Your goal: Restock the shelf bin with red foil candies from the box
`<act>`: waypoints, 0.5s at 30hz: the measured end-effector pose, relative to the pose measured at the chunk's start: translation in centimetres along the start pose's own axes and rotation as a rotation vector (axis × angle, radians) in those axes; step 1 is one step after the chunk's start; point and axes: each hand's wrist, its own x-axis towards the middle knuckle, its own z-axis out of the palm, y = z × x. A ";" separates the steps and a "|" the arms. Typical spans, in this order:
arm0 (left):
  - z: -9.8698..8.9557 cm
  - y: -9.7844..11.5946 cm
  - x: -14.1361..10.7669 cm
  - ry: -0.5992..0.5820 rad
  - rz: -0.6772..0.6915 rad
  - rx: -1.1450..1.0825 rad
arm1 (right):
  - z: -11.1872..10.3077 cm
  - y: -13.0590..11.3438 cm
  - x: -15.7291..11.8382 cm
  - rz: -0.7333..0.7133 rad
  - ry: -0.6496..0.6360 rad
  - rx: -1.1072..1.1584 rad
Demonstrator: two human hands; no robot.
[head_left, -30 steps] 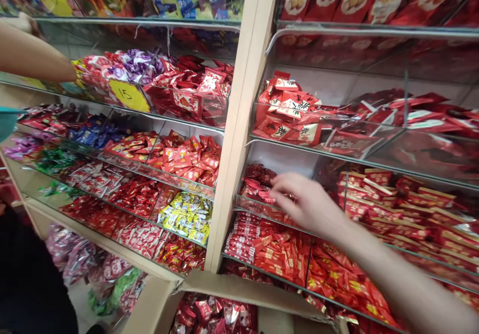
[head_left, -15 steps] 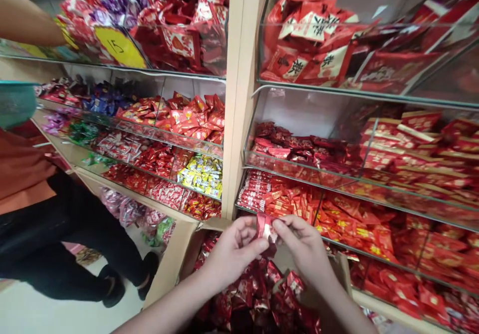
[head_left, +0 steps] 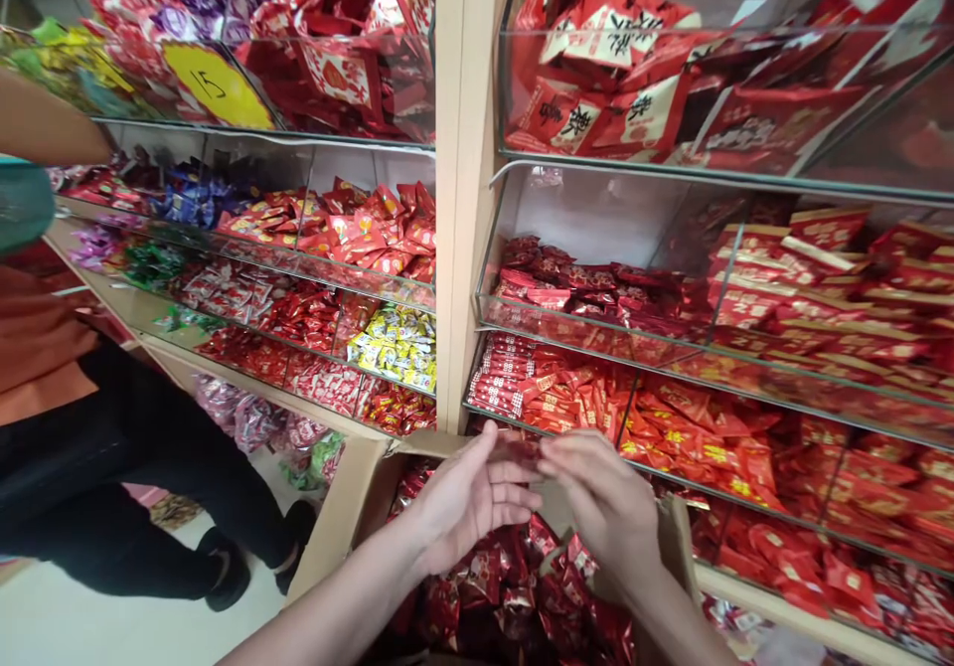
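My left hand [head_left: 473, 502] is open, palm turned up, fingers apart, above an open cardboard box [head_left: 344, 507]. Close beside it on the right, my right hand [head_left: 603, 497] has its fingertips pinched on a dark red wrapped candy [head_left: 520, 450], which shows only partly and is blurred between the hands. Many dark red shiny wrapped candies [head_left: 514, 586] lie in the box below both hands.
Glass-fronted shelves [head_left: 596, 333] of red candy packets stand ahead, split by a wooden upright [head_left: 460, 199]. A yellow price tag [head_left: 216, 84] reads 15. At the left stands a person in black trousers [head_left: 141, 447], one arm by the upper shelf.
My left hand has let go of the candy and opened, palm up. My right hand has turned over the candy. The other person's arm has moved down and left.
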 end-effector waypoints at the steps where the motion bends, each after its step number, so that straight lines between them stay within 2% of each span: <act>1: 0.1 0.1 -0.2 -0.017 0.019 -0.019 | -0.2 -0.3 -0.3 -0.104 -0.087 -0.051; 2: 0.2 0.2 -0.3 -0.013 0.067 -0.018 | -0.3 -0.5 -0.7 -0.162 -0.155 -0.083; 4: 0.4 0.2 -0.4 0.018 0.206 0.031 | -0.2 -0.9 -1.4 -0.127 -0.187 -0.094; 5: 0.5 0.1 -0.4 0.019 0.268 0.067 | 0.0 -0.9 -1.8 -0.038 -0.148 -0.064; 8: 0.6 -0.4 -0.3 -0.040 0.371 0.153 | 0.8 -0.7 -2.2 0.363 -0.009 0.160; 10: 0.7 -0.7 -0.3 -0.056 0.381 0.183 | 1.3 -0.6 -2.1 0.539 -0.005 0.314; 12: 0.5 -1.0 -0.2 -0.041 0.373 0.197 | 1.7 -0.5 -2.1 0.590 -0.045 0.390; 15: 0.0 -1.2 0.0 -0.028 0.365 0.195 | 2.1 -0.2 -2.3 0.552 -0.056 0.388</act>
